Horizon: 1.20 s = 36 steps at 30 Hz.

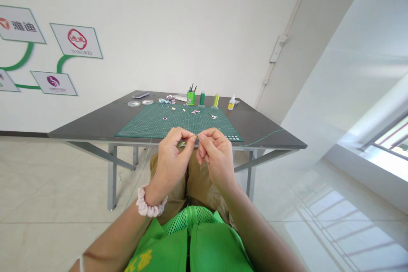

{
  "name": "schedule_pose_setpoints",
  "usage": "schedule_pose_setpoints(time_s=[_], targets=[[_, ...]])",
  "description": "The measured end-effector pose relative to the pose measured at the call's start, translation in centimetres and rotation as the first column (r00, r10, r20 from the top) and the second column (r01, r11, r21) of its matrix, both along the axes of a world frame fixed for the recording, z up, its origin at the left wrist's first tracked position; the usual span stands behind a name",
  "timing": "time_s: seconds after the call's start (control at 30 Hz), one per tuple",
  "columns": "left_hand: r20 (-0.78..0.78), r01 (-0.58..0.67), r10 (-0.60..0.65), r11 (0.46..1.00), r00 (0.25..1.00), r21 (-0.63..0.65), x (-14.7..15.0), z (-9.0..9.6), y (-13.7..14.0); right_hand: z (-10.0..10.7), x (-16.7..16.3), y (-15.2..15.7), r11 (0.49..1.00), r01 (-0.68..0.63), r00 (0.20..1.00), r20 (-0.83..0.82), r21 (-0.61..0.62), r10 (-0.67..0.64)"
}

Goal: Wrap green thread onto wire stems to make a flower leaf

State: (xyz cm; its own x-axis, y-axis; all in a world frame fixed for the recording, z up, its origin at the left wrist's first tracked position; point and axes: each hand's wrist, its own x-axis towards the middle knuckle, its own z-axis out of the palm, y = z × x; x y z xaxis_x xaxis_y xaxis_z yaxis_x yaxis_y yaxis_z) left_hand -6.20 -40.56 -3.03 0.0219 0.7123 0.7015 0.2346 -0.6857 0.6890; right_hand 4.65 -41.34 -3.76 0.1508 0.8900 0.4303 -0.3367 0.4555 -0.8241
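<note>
Clock centred between the left hand (pixel 172 153) and right hand (pixel 219 153), twelve straight ahead. Open cutting mat (pixel 200 125) lies just past the fingertips at twelve; small pink pieces (pixel 195 112) interrupt it. Farther along twelve, a tin of pens (pixel 190 98) and green spool (pixel 202 99) stand upright. Scissors (pixel 214 117) lie flat at one; a bottle (pixel 231 103) stands beyond. Tabletop (pixel 251 119) opens toward two; loose thread (pixel 266 137) crosses three.
</note>
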Motion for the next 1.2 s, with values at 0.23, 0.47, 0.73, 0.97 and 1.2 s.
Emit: schedule_pose_setpoints(time_s=[0.23,0.47,0.73,0.97,1.2], targets=[[0.007,0.025,-0.025,0.999,1.000,-0.042,-0.09,0.20,-0.03,-0.05,0.16,0.01,0.999,0.042,0.998,0.047,0.010,-0.042],[0.313,0.378,-0.287,0.881,0.905,-0.286,-0.02,0.71,0.22,-0.10,0.27,-0.06,0.999,0.008,0.998,0.061,0.042,-0.010],[0.450,0.569,-0.393,0.732,0.802,-0.375,-0.05,0.59,0.51,-0.32,0.21,-0.04,0.997,0.002,0.995,0.098,0.073,-0.009],[0.436,0.552,-0.393,0.763,0.809,-0.335,0.01,0.46,0.40,-0.47,0.24,-0.05,0.997,0.004,0.997,0.080,0.076,-0.010],[0.341,0.421,-0.313,0.853,0.886,-0.308,-0.09,0.62,0.31,-0.74,0.17,-0.10,0.997,-0.051,0.998,0.022,0.055,0.050]])
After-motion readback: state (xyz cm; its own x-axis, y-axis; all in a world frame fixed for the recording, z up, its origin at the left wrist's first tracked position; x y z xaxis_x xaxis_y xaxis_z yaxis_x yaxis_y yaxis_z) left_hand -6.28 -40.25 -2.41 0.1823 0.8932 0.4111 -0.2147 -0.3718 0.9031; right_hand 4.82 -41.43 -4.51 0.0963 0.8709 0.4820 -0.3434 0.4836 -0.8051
